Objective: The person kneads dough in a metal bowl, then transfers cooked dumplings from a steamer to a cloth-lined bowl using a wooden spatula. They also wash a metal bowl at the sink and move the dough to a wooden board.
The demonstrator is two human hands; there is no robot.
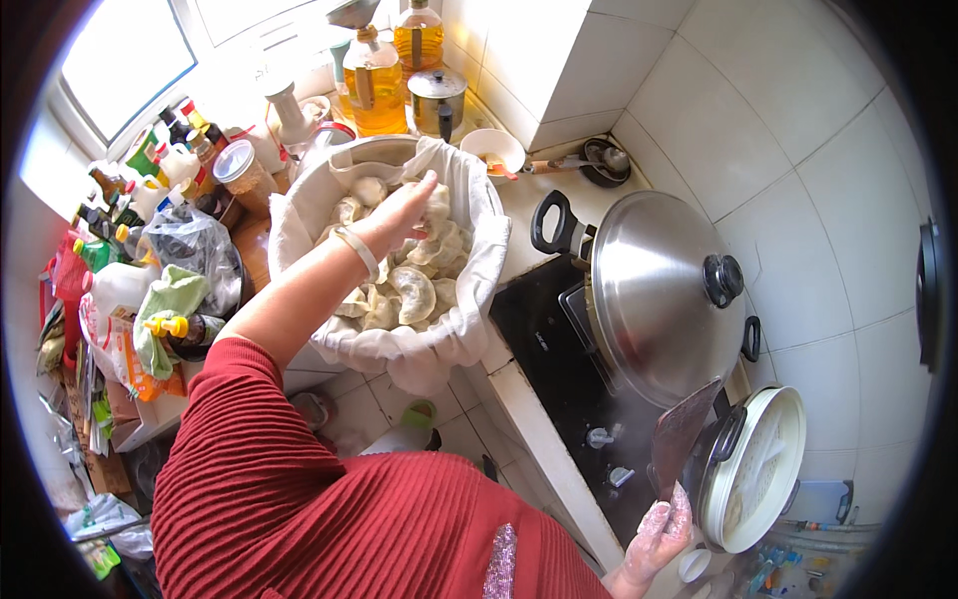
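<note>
My left hand [408, 212], with a pale bangle at its wrist, reaches over a heap of cooked-looking dumplings [414, 296]. They lie in a large basin lined with white cloth [479, 299]. The fingertips are at the dumplings near the basin's far side; whether one is gripped cannot be told. In my right hand [658, 535], dusted white as if with flour, is a dark brown spatula [679, 434], its broad blade pointing up. The blade's tip is close to the near rim of a domed steel wok lid [658, 292], which covers a pan on the black gas hob [546, 341].
A pale steamer tray [756, 472] leans right of my right hand. Steam rises near the hob knobs [599, 436]. Beyond the basin stand oil bottles [374, 86], a small steel pot [438, 97] and a white bowl [494, 150]. Bottles and bags crowd the left counter.
</note>
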